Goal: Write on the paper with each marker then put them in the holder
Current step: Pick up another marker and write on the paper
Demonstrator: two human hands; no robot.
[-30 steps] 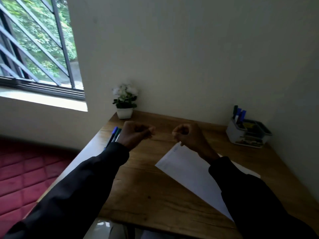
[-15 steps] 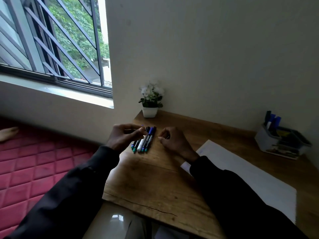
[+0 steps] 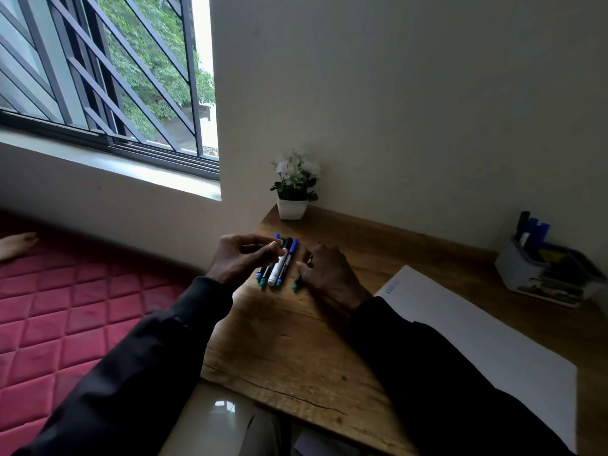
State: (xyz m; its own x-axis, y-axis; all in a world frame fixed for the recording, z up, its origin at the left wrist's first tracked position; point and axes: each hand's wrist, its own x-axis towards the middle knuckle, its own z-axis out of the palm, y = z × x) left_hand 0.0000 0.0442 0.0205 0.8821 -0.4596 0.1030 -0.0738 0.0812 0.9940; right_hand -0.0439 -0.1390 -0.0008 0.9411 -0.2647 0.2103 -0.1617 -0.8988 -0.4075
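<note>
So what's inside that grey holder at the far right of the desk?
Several markers stand upright in the back corner of the holder, blue and dark caps up. Something yellow sits beside them. The front compartments are too dark to read, and the walls hide the markers' lower ends.

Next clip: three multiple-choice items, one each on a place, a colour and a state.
1. Where does the small white pot of white flowers stand?
A) wooden desk, far corner by the wall
B) windowsill
C) on the paper
2. The quilted floor mat is:
A) blue
B) red
C) grey
3. The grey plastic holder is:
A) empty
B) tipped over
C) upright, with markers inside
Answers: 1A, the pot sits at the desk's back corner; 2B, red squares lie left of the desk; 3C, blue caps stick up from it.
</note>
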